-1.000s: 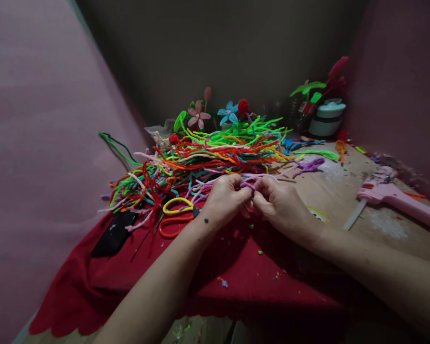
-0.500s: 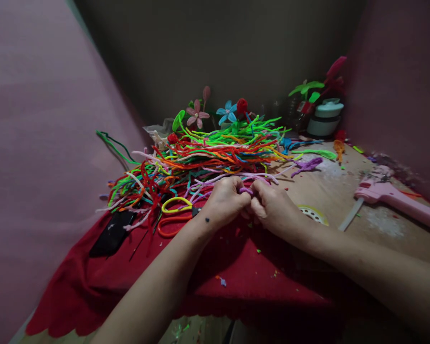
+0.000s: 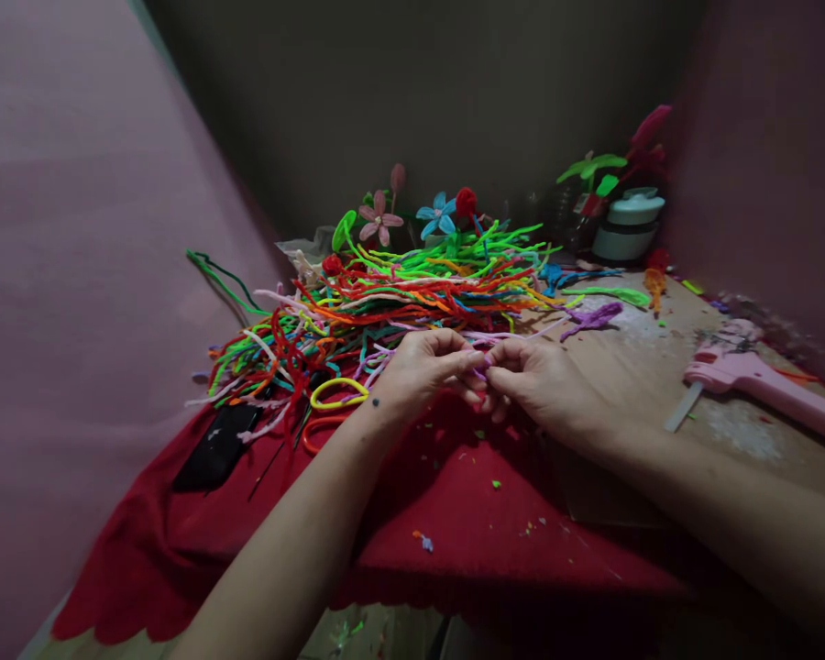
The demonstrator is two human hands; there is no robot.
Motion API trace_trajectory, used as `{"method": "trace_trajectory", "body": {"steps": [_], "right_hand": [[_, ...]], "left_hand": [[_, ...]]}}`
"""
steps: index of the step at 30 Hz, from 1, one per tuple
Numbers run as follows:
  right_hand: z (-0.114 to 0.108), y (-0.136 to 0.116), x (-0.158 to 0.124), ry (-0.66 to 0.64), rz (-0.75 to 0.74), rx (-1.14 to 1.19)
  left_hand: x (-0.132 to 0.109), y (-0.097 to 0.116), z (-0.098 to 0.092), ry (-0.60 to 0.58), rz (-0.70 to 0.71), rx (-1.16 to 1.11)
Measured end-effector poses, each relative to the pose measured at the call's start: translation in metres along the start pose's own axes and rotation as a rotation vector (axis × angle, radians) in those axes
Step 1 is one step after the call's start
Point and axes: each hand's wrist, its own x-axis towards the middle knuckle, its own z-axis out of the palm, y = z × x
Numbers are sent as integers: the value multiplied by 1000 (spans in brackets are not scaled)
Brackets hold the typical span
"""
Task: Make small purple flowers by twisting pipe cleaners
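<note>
**Small purple fuzzy strip (image 3: 480,372) pinched between left hand (image 3: 423,371) and right hand (image 3: 554,385)**

The strip is held at the fingertips, in the narrow space where the two hands nearly meet; most of it is hidden by the fingers. From its left side it is clamped by the left hand, with the thumb stretched toward it, and from its right side it is clamped by the right hand, with thumb and forefinger brought together. Below the hands, a dark red cloth with a scalloped edge (image 3: 446,541) is dotted with tiny coloured scraps.

Just beyond the hands, a broad heap of multicoloured fuzzy stems (image 3: 412,307) is spread. Beside the left wrist, scissors with yellow and orange looped handles (image 3: 314,396) are partly hidden by the arm. Farther left of that hand, a flat black rectangular device (image 3: 214,449) is laid on the cloth. Well to the right of the right hand, a pink glue gun (image 3: 735,368) is rested on a beige board (image 3: 636,376).

Far beyond the right hand, a red label (image 3: 587,205) is seen on a clear bottle next to a pale blue-green lidded jar (image 3: 624,240); its print is too small to be read.
</note>
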Motion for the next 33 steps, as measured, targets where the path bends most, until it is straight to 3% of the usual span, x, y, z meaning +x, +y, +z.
{"method": "trace_trajectory", "body": {"steps": [3, 10, 19, 26, 30, 33], "right_hand": [[0, 2, -2, 70, -36, -27], [-1, 6, -3, 206, -223, -296], [1, 1, -3, 55, -24, -38], [1, 0, -5, 82, -10, -62], [1, 2, -3, 49, 49, 51], [0, 5, -1, -10, 71, 154]], "left_hand": [[0, -1, 2, 44, -30, -1], [-3, 1, 7, 7, -83, 24], [-3, 1, 10, 51, -11, 195], [-5, -3, 13, 91, 51, 327], [-6, 0, 11, 64, 11, 257], [-5, 3, 5, -25, -39, 129]]}}
